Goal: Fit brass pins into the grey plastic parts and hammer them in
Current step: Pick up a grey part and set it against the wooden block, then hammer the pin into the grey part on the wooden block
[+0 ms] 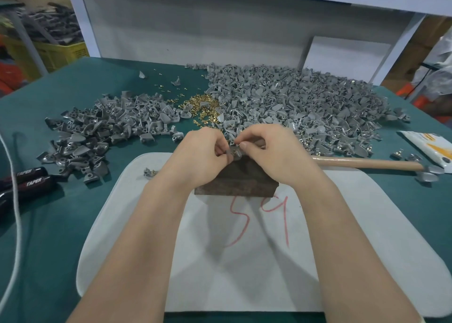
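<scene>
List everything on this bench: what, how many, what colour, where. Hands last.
grey plastic parts: too many to count, grey, big pile back right, smaller pile left
brass pins: many, brass, heap between the piles
block: one, dark brown, far end of the mat
mat: one, white with red marks, centre
hammer: one, wooden handle, right of the block
black handles: at least two, left edge
cord: one, white, left edge
packet: one, white and orange, right edge
table: one, green
held part: one, grey, above the block
left hand, right hand: fingers pinch the held part
</scene>
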### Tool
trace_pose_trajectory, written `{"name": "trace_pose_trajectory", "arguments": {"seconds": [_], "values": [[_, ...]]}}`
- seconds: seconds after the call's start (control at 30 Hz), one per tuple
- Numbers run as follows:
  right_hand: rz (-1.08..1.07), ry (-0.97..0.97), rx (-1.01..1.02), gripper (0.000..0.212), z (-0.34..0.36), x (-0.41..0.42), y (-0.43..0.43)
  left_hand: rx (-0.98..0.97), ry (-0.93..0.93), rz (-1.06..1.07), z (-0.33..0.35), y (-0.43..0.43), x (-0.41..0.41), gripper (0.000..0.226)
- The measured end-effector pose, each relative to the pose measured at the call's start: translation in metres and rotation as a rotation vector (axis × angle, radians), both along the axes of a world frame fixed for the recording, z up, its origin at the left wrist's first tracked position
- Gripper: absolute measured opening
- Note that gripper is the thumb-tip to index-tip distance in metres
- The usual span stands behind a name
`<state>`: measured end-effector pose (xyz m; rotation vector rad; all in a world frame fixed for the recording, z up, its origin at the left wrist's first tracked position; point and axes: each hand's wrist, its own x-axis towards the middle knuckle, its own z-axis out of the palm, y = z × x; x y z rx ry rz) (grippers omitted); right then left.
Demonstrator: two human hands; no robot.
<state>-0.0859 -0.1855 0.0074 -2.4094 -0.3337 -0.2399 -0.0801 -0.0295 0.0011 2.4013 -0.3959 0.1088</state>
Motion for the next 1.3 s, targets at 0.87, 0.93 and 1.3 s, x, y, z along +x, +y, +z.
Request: {"name": "trace_pose_trajectory", "arguments": {"seconds": [0.87,0.93,1.3], "values": [[-0.63,0.426,-0.335,0.03,0.006,-0.012,-0.097,0.034,-0.003,-0.034,-0.002,0.001,0.002,0.005],[-0.629,0.489,-0.361,0.028,0.007,-0.014,-0.098,0.033,0.002,-0.035,-0.002,0.001,0.002,0.005],[-0.354,0.479,-0.341,0.026,0.019,-0.024,-0.093,0.019,0.0,-0.001,0.0,-0.001,-0.001,0.006]]}}
